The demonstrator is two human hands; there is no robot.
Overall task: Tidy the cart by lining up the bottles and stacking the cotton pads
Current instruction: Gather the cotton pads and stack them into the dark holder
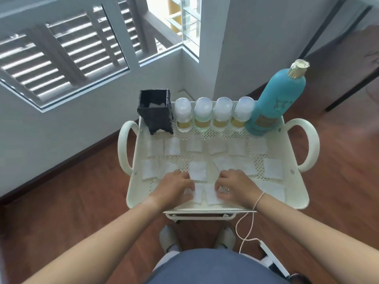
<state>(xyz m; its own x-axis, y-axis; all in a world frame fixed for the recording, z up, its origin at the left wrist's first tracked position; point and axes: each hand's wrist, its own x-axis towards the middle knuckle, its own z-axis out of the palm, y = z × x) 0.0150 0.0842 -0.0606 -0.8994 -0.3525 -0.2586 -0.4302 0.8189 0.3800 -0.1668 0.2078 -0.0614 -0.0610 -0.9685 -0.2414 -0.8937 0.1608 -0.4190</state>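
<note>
Several white square cotton pads lie spread in loose rows over the cream perforated cart tray (295, 160). My left hand (174, 187) rests palm down near the front edge, its bent fingertips on one flat cotton pad (198, 194). My right hand (235, 186) mirrors it, fingertips on the neighbouring cotton pad (212, 196). Neither pad is lifted. Along the back edge several small clear bottles (212, 113) with yellowish liquid and frosted caps stand side by side in a row. A tall turquoise bottle (272, 101) with a gold cap stands at the back right.
A black square holder (154, 111) with something white inside stands at the tray's back left. The cart has looped handles on the left (123, 148) and right (311, 144). White walls close in behind it. A thin cord (244, 232) hangs from my right wrist over the wooden floor.
</note>
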